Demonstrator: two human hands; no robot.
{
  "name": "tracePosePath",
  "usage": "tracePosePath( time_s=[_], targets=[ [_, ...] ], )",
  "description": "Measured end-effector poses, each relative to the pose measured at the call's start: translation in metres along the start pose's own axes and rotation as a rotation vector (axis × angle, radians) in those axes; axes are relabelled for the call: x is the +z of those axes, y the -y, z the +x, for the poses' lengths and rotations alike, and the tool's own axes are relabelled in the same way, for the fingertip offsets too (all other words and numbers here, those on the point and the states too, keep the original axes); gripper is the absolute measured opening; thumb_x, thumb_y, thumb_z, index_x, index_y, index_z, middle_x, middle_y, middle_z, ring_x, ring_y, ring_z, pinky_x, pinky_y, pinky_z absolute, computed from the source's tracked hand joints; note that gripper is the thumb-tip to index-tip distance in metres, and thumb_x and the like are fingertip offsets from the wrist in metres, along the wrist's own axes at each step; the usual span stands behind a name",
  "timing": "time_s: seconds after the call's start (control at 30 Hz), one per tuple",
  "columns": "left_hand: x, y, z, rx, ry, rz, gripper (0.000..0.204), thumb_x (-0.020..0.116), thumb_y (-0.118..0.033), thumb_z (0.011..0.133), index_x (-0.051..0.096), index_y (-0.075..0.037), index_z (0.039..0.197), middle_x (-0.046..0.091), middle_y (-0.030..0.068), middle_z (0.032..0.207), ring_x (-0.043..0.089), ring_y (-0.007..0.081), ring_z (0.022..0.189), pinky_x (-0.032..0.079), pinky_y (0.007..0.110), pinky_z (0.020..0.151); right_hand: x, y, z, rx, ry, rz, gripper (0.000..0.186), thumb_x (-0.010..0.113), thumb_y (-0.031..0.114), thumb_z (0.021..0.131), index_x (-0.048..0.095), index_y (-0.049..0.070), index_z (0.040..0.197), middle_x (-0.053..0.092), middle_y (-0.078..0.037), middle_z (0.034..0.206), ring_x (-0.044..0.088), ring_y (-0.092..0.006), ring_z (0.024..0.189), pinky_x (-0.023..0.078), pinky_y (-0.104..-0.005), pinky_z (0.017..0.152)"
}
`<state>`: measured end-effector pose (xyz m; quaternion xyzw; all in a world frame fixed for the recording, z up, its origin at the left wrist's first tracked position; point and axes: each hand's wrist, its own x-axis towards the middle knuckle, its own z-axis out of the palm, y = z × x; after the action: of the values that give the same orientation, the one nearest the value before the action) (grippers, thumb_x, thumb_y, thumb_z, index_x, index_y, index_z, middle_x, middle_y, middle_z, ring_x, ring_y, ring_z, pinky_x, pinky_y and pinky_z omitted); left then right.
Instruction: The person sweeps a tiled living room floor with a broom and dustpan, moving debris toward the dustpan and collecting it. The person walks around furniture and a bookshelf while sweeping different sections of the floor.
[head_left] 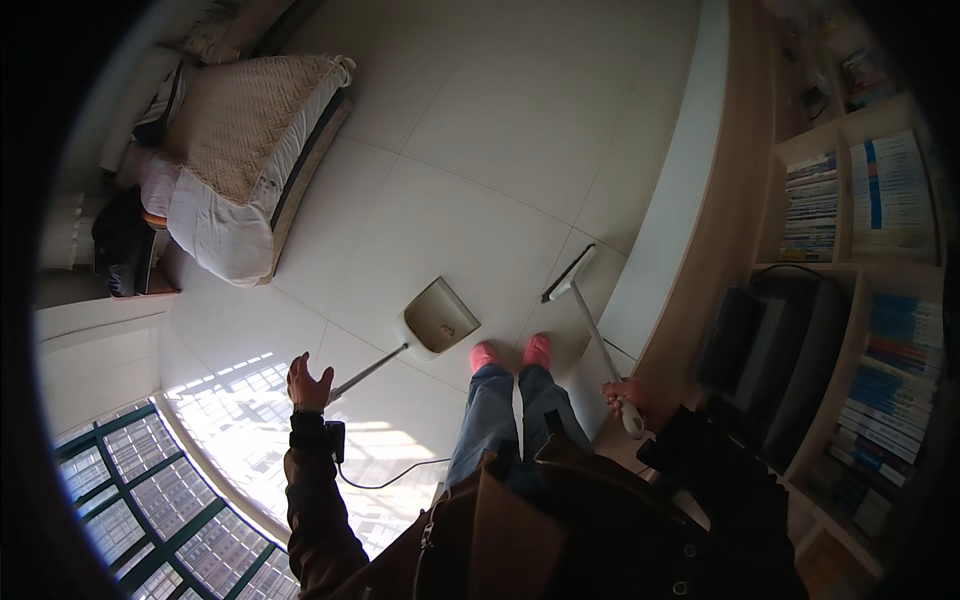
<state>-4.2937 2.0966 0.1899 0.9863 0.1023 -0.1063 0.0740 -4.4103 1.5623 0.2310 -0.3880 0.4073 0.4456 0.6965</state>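
My left hand (308, 382) is open, its fingers and thumb spread, right beside the upper end of a long-handled dustpan's grey pole. The cream dustpan (432, 318) rests on the floor in front of my feet, and a little brownish debris (447, 330) lies in its pan. In my right hand (645, 400) is the white handle of a broom (594, 325), gripped near its top end. The broom's head, white with a dark strip along its edge, touches the floor to the right of the dustpan and ahead of my feet.
A bed (250, 150) with a beige quilted cover stands at the far left. Shelves with books (808, 210) and a dark boxy device (775, 335) line the right. Sunlight falls on the floor near the window (150, 470). A thin cable (385, 485) runs from my left wrist.
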Motion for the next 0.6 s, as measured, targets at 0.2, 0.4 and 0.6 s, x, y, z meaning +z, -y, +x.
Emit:
tracePosePath(
  time_s=[0.2, 0.4, 0.6],
  targets=[
    [-0.02, 0.075, -0.022, -0.389, 0.535, 0.303, 0.1, 0.071, -0.046, 0.049, 0.019, -0.011, 0.128, 0.021, 0.0119, 0.131, 0.015, 0.0277, 0.122, 0.012, 0.05, 0.097, 0.069, 0.026, 0.08, -0.072, 0.179, 0.229, 0.01, 0.049, 0.006, 0.075, 0.045, 0.004, 0.066, 0.045, -0.002, 0.056, 0.045, -0.0085, 0.048, 0.04, -0.0192, 0.045],
    [0.018, 0.106, -0.018, -0.199, 0.667, 0.376, 0.063, 0.063, -0.038, 0.061, 0.042, -0.012, 0.115, 0.054, 0.0122, 0.102, 0.051, 0.0251, 0.095, 0.04, 0.035, 0.081, 0.101, 0.112, 0.192, -0.232, 0.196, 0.243, 0.013, 0.051, 0.006, 0.07, 0.042, 0.006, 0.06, 0.044, -0.001, 0.055, 0.044, -0.0088, 0.046, 0.038, -0.0199, 0.043],
    [0.013, 0.082, -0.024, 0.031, 0.697, 0.017, 0.04, 0.06, -0.041, 0.063, 0.058, -0.007, 0.083, 0.059, 0.0138, 0.079, 0.056, 0.0298, 0.078, 0.045, 0.038, 0.069, 0.109, 0.127, 0.173, -0.209, 0.129, 0.089, 0.019, 0.052, 0.014, 0.072, 0.039, 0.01, 0.059, 0.041, 0.001, 0.052, 0.039, -0.0078, 0.042, 0.034, -0.0201, 0.04]
  ],
)
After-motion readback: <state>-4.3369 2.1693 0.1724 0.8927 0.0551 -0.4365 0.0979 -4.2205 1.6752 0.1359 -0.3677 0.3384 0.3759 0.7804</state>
